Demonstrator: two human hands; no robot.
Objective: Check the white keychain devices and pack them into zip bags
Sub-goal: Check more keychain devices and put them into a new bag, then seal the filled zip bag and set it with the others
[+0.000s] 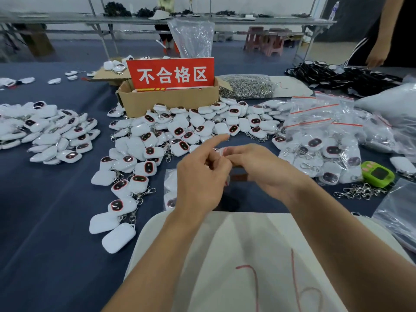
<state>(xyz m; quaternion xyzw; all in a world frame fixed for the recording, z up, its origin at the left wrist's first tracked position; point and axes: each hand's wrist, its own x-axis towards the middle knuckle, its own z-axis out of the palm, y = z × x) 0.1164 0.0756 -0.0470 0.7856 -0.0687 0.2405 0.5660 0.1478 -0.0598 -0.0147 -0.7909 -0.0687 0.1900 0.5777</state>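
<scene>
Above the white cloth (236,244) at bottom, the left hand (201,179) and right hand (265,167) meet, pinching a zip bag (221,151) (flimsy, slippery, likely); best held by its stiffer seal.

You wear a pale, off-white garment (225,255) that fills the bottom of the view, its cloth creased in soft folds. Thin red lines (295,278) run across it, one ending in a loop, like a drawn or stitched mark. Your forearms are bare, as are your left hand (200,181) and right hand (265,167).
</scene>
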